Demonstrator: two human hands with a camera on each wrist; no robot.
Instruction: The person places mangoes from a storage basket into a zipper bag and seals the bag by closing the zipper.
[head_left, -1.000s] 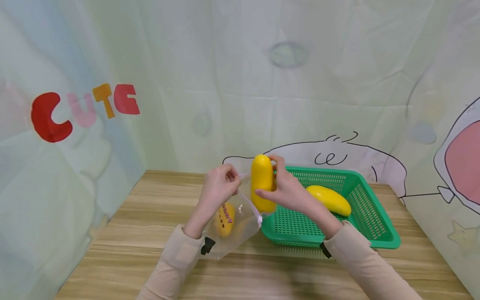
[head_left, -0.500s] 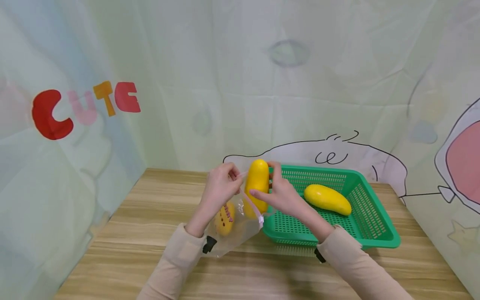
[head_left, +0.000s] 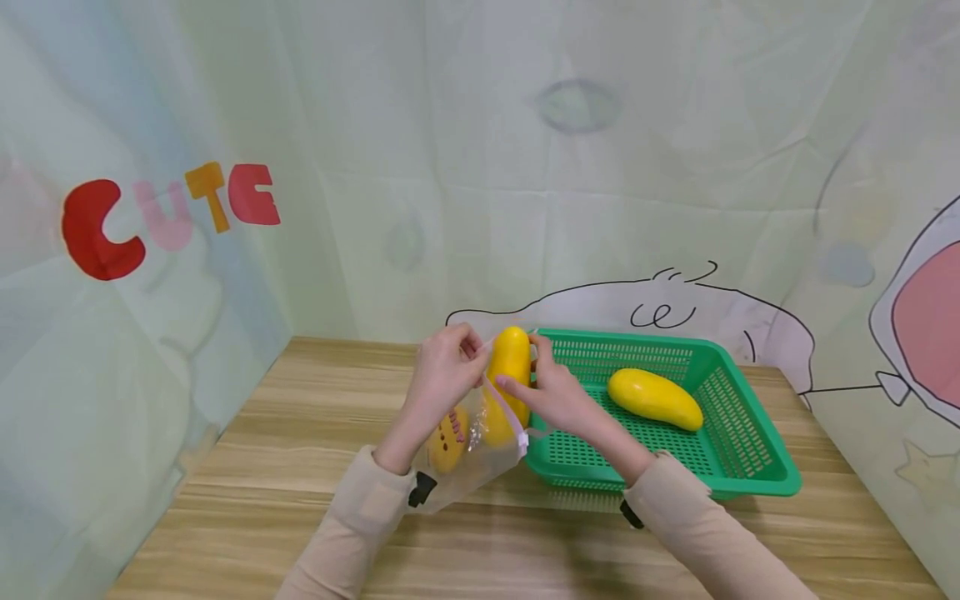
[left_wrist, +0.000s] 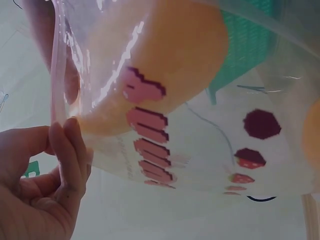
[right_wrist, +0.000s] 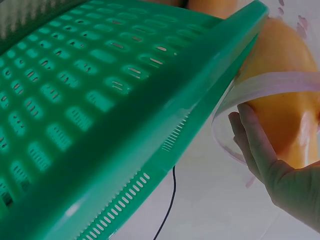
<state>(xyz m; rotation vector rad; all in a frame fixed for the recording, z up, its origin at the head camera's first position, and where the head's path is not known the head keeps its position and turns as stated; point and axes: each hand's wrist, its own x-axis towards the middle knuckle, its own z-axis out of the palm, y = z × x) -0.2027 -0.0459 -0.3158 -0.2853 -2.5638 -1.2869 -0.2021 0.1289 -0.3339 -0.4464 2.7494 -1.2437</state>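
Note:
My left hand [head_left: 446, 367] pinches the upper edge of a clear zip bag [head_left: 480, 479] with a pink zip strip and printed letters. In the left wrist view, its thumb and fingertips meet on that pink edge [left_wrist: 58, 75]. My right hand [head_left: 555, 392] grips a long, glossy yellow mango [head_left: 512, 358], held upright in the bag's mouth. The mango's lower part shows through the plastic, while its top stands above the zip. In the right wrist view, the fingers [right_wrist: 257, 137] reach inside the zip loop against the mango. Another yellow fruit [head_left: 447, 446] is inside the bag at the left.
A green plastic basket [head_left: 765, 442] with slotted sides stands on the wooden table [head_left: 300, 433], to the right of the bag. One more yellow mango [head_left: 655, 400] lies in it. A printed curtain [head_left: 480, 167] hangs behind and at both sides.
The right hand has moved left and down with the mango, from beside the bag's mouth into it. The left hand has kept its pinch on the bag's edge almost in place.

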